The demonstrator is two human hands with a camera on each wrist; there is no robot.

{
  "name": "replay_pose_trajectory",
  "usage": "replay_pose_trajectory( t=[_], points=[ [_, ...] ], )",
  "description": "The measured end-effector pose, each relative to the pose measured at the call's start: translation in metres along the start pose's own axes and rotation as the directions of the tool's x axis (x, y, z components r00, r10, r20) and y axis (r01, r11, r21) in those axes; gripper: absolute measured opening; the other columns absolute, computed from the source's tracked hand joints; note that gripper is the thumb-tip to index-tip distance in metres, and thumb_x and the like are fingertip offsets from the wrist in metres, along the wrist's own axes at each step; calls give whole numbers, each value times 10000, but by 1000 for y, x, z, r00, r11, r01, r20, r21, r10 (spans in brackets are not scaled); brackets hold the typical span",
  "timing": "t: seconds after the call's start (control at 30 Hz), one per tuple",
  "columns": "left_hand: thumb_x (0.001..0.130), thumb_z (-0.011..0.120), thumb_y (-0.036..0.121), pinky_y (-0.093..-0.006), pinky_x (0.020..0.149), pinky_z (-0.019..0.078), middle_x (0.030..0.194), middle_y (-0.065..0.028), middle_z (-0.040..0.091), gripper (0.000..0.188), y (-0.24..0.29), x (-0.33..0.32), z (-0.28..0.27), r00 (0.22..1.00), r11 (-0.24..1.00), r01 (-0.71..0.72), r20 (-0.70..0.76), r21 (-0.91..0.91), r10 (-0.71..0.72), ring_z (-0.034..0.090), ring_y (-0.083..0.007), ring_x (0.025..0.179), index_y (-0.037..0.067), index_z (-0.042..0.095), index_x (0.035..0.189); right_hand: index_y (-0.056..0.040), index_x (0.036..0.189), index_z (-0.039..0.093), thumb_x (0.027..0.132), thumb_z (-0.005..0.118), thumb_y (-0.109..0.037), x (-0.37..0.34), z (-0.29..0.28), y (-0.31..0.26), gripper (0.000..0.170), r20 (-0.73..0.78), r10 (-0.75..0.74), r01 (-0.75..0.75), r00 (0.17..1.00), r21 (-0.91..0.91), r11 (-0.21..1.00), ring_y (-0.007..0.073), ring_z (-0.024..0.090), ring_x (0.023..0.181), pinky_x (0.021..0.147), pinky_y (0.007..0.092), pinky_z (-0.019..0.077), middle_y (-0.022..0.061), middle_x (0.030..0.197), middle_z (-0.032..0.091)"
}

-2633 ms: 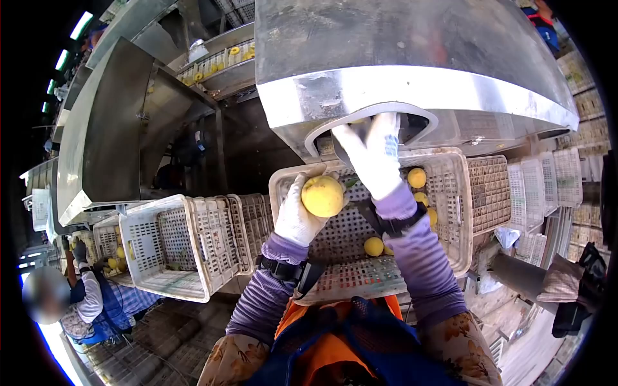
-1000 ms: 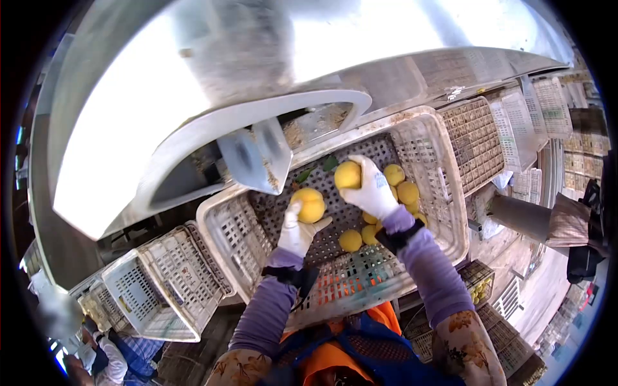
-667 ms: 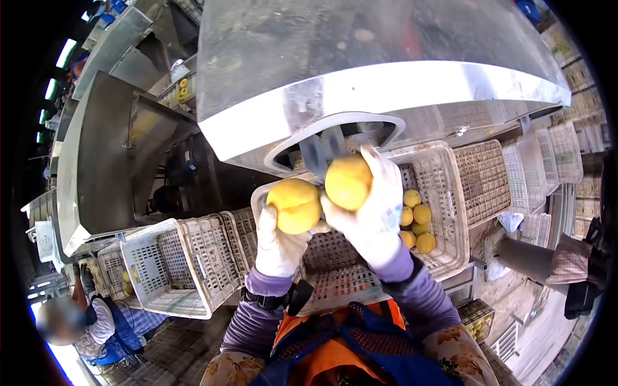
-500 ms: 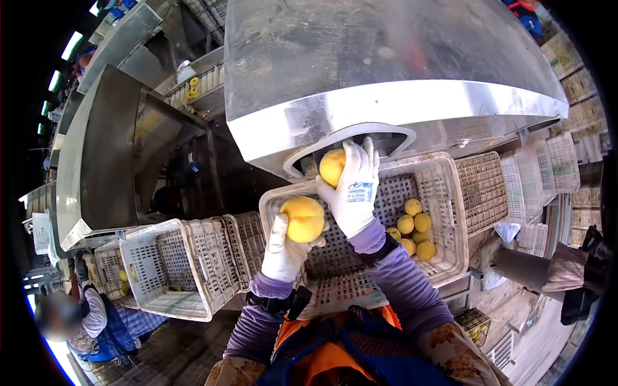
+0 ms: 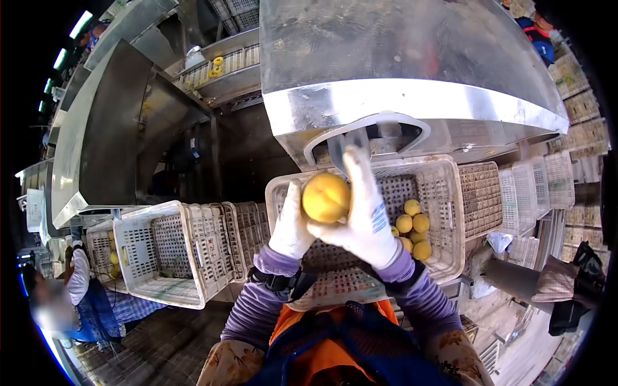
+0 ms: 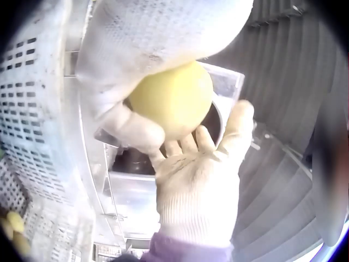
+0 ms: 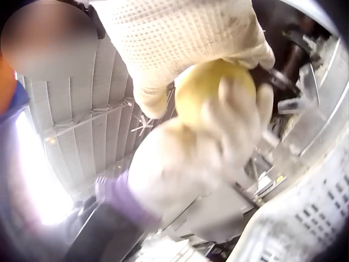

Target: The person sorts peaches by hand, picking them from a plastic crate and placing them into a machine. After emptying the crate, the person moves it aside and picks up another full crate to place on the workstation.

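Observation:
In the head view my gloved left hand (image 5: 291, 222) holds a yellow peach (image 5: 326, 197) above a white plastic crate (image 5: 278, 183). The left wrist view has that left hand (image 6: 158, 43) large at the top, its thumb curled under the peach. Alongside the peach is my gloved right hand (image 5: 367, 222), one side of it extended upward and its thumb below the fruit. From the left wrist, the right palm faces the camera, fingertips at the peach's underside. No second peach shows in either hand. Several more peaches (image 5: 420, 223) lie at the crate's right end.
A large metal machine (image 5: 412, 45) stands in front, with a rounded opening (image 5: 421, 132) in its face just above the crate. More crates (image 5: 161, 254) stand to the left, others (image 5: 479, 193) to the right. A person (image 5: 80, 276) works at the far left.
Half a second ago my right hand held a second peach at the machine's opening; it is out of sight now. The right hand has come down beside the left hand's peach, which has moved right.

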State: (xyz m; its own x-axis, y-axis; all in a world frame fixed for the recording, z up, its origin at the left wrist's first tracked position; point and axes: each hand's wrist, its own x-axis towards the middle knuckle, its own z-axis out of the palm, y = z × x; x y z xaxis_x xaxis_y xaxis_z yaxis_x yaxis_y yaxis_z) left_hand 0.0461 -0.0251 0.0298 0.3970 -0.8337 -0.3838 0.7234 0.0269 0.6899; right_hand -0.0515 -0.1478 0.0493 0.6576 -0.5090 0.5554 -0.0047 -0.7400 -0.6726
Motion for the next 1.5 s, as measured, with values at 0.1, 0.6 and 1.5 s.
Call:
replay_pose_trajectory(
  t=[0.1, 0.6, 1.5],
  points=[
    [888, 383, 809, -471, 1189, 280, 1581, -203, 261, 1091, -3, 0, 23, 996, 996, -53, 67, -69, 57, 309, -331, 1458, 49, 26, 1585, -2, 1410, 397, 673, 835, -297, -16, 2, 7, 906, -66, 75, -77, 995, -33, 996, 407, 580, 1176, 998, 449, 489, 278, 1307, 535],
    [752, 774, 340, -585, 1019, 407, 1494, -207, 297, 874, -281, 44, -74, 972, -94, -35, 12, 995, -233, 394, -436, 1306, 194, 344, 1499, -20, 1132, 593, 811, 703, -131, -84, 6, 118, 356, -249, 305, -358, 919, -205, 911, 378, 635, 1061, 932, 469, 507, 201, 1130, 654],
    [891, 497, 744, -465, 961, 525, 1336, -111, 569, 782, -39, -5, 26, 999, 977, -34, -25, -210, 29, 594, -288, 1188, 128, 481, 1372, -29, 1397, 428, 685, 813, -65, -75, -35, 27, 810, 43, 399, -376, 916, 444, 814, 340, 566, 1190, 1032, 406, 451, 200, 1331, 527]
  ],
)
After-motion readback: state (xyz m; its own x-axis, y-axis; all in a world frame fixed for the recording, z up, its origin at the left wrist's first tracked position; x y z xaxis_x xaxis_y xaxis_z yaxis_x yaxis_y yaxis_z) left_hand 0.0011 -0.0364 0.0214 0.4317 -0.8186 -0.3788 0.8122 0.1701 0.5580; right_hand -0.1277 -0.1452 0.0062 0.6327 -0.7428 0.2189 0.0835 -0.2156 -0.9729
